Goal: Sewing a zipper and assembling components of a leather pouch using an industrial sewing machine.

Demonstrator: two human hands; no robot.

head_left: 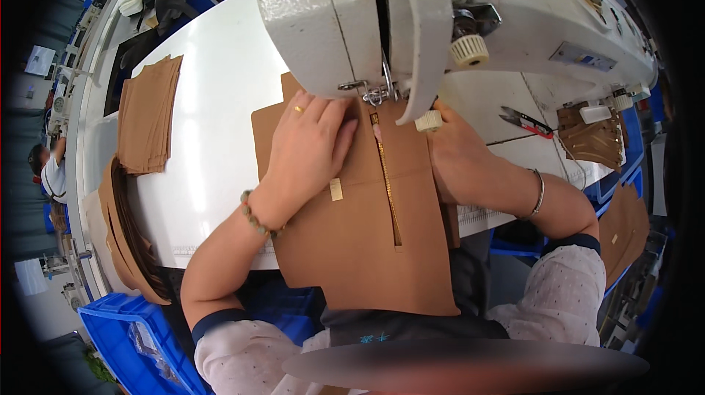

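A brown leather-like panel (330, 241) lies under the head of a white sewing machine (330, 35), its near end hanging over the table edge toward me. Down its middle runs a narrow slot showing a gold-toothed zipper (388, 189). The presser foot (380, 94) stands at the slot's far end. On the panel's left part rests my left hand (312, 138), open, its fingertips beside the foot. My right hand (457, 152) is against the panel's right edge; the machine's guard and a cream knob (429, 121) partly hide its fingers. A small pale tag (335, 189) sits near my left wrist.
Stacked brown pieces (150, 116) lie on the white table's left, with more curved panels (125, 226) draped at its edge. Red-handled thread snips (527, 121) and a brown bundle (591, 134) lie at right. A blue crate (139, 329) stands at lower left.
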